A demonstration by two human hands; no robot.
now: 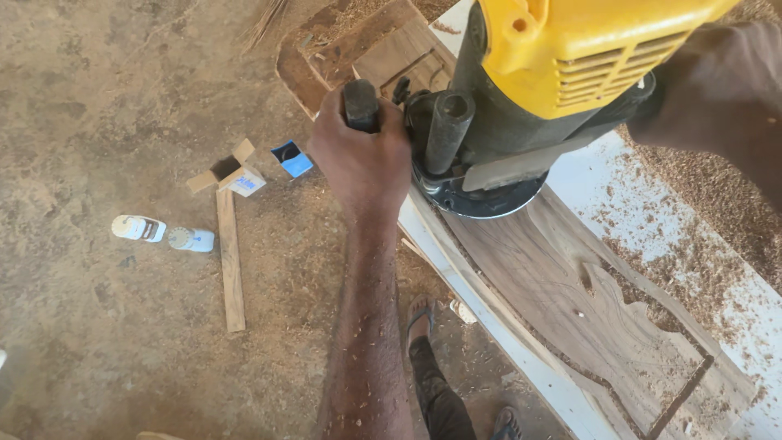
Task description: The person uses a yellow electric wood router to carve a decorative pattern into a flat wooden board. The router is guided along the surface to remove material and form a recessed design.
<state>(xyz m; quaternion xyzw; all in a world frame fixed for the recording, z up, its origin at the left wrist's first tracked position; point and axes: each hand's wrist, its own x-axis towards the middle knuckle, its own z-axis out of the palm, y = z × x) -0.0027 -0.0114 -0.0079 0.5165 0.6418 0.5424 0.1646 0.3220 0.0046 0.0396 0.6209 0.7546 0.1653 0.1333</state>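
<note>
Your left hand [362,159] is closed around the black handle of a yellow router [521,90], upper centre, resting on a carved wooden board [586,301]. Your right hand's grip is hidden. Two bottles [163,234], a small box [236,175] and a wooden strip [230,261] lie on the dirt floor [98,106], left.

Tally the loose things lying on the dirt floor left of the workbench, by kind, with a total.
White bottles lying on their sides: 2, one beside the other
Small cardboard boxes, opened: 2, a white one and a blue one
Wooden strip: 1
Total: 5
</note>
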